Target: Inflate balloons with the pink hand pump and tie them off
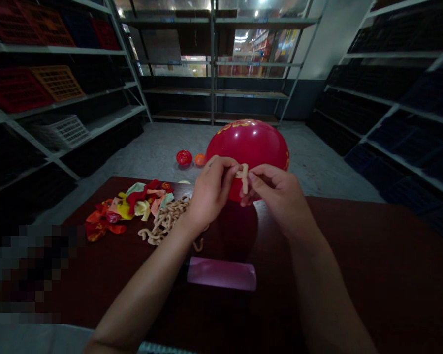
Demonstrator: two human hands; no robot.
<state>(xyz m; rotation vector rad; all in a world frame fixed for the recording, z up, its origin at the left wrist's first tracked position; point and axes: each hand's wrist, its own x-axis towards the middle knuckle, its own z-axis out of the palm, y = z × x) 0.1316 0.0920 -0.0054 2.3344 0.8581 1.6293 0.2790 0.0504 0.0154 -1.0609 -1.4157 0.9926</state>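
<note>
In the head view, my left hand (214,189) and my right hand (276,194) meet above the table. Both are closed, fingertips pinching a tan rubber band (245,179) between them. Right behind them is a big inflated red balloon (249,140) with yellow print; my fingers hide its neck, so I cannot tell how the band joins it. A pile of similar tan rubber bands (166,221) lies by my left forearm. Beside that pile are several limp balloons (133,204) in red, yellow, pink and green. A pink cylinder (221,274), perhaps a hand pump, lies nearer me.
The dark brown table (362,236) reflects the balloon. On the floor beyond sit a small red balloon (184,158) and an orange ball-like object (200,159). Metal shelves (213,59) stand at the back; racks at both sides hold crates (57,82).
</note>
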